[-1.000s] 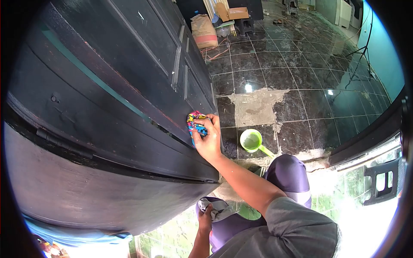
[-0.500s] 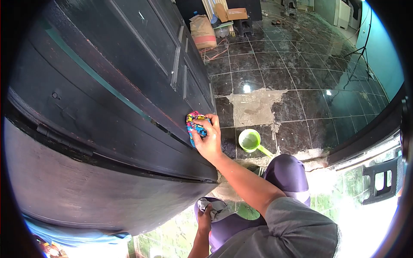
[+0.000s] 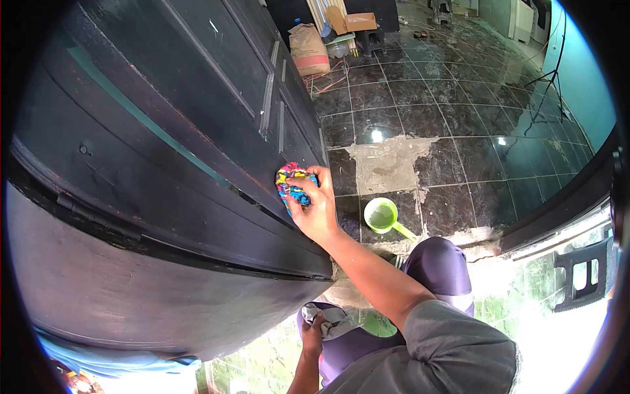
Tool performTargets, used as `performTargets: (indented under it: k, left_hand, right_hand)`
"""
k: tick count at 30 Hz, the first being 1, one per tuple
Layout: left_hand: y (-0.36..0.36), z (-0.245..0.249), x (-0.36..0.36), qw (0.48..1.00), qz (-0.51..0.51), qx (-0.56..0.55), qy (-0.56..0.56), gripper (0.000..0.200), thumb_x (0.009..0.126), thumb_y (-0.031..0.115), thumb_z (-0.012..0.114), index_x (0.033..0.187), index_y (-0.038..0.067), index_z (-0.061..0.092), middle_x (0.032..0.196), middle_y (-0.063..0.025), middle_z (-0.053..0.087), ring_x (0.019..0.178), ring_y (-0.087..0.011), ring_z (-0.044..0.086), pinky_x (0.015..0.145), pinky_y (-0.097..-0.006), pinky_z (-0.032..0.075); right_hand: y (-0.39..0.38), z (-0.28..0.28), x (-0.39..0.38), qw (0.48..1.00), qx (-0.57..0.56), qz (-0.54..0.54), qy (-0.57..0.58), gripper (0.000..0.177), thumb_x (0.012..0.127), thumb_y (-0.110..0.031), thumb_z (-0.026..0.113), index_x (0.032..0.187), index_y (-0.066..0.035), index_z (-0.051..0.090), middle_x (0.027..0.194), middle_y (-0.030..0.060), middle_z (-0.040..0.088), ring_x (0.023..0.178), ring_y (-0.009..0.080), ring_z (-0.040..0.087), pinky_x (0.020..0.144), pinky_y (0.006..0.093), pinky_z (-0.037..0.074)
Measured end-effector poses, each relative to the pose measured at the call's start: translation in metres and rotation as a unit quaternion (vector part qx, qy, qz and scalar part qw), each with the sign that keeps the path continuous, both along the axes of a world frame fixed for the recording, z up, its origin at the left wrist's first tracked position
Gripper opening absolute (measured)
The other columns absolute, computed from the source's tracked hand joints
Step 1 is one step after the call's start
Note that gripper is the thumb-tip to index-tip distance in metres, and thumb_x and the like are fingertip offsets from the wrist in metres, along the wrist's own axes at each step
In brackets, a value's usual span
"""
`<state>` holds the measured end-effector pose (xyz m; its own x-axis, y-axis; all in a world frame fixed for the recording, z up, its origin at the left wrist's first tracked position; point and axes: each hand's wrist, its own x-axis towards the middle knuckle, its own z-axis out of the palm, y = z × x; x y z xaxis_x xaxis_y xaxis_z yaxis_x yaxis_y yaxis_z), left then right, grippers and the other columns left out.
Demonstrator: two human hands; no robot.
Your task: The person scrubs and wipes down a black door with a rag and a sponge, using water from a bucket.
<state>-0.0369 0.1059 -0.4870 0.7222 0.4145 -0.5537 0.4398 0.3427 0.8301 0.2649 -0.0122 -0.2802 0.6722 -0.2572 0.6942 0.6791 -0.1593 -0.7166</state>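
Cloth (image 3: 291, 182) pressed on door (image 3: 197, 125)
Right hand (image 3: 316, 213) clamps it; left hand (image 3: 314, 333) grips a rag (image 3: 336, 316). Flat, firm rubs seem best.

The person wears a plain grey shirt (image 3: 453, 358), short-sleeved and loose at the shoulder. The trousers (image 3: 443, 262) are smooth, slightly glossy purple. The right hand (image 3: 319, 211) and left hand (image 3: 311, 331) are bare.
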Motion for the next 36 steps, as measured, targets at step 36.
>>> performTargets:
  k: [36]
  left_hand:
    - [0.004, -0.002, -0.007, 0.999, -0.013, 0.021, -0.027, 0.036, 0.097, 0.020, 0.075, 0.126, 0.004, 0.063, 0.105, -0.0026, 0.069, 0.092, -0.0144, 0.065, 0.082, -0.0306, 0.052]
  right_hand:
    - [0.016, 0.009, -0.025, 0.990, 0.066, 0.110, 0.049, 0.038, 0.087, 0.007, 0.059, 0.119, -0.007, 0.074, 0.134, 0.0249, 0.057, 0.117, 0.0434, 0.063, 0.101, 0.0437, 0.053]
